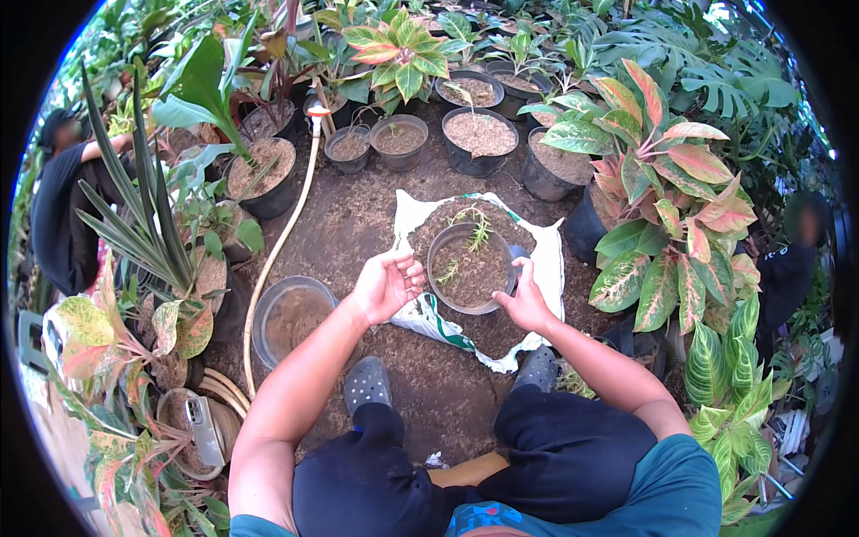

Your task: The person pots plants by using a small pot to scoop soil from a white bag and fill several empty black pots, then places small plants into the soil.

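Observation:
A round plastic pot (pixel 470 275) of soil, with small leafy sprigs (pixel 480 231) at its top and left side, sits on an opened white sack (pixel 550 262) that holds more soil. My right hand (pixel 525 299) is at the pot's right rim, thumb and fingers at the edge; whether it grips is hard to tell. Something blue shows just behind those fingers. To the left of the pot, my left hand (pixel 390 285) is raised, palm turned up and fingers loosely curled, with nothing visible in it and apart from the rim.
A wide empty pot (pixel 295 315) stands at left beside a hose (pixel 282 235). Potted plants ring the ground, including a pink-green aglaonema (pixel 671 181). A phone (pixel 205 429) lies on a pot at lower left. A person (pixel 67 201) is at far left, another (pixel 792 255) at far right.

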A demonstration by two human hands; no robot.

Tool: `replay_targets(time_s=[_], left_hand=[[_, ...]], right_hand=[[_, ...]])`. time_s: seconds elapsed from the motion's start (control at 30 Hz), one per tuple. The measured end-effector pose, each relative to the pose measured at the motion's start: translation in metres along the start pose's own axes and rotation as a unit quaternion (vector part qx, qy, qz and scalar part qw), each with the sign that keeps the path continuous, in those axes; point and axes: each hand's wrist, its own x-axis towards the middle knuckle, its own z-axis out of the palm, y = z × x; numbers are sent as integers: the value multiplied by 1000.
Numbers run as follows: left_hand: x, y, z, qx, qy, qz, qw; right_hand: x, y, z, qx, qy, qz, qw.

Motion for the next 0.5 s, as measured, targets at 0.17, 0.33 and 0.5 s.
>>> replay_targets(time_s=[0.17,0.33,0.5], left_hand=[[-3,1,-2,-23,0,-4,1000],[-6,1,4,-12,14,-1,1000],[-3,6,8,59,36,28,997]], right_hand=[[6,4,17,105,54,114,986],[6,-11,7,224,-45,172,958],[20,-43,0,205,-48,152,966]])
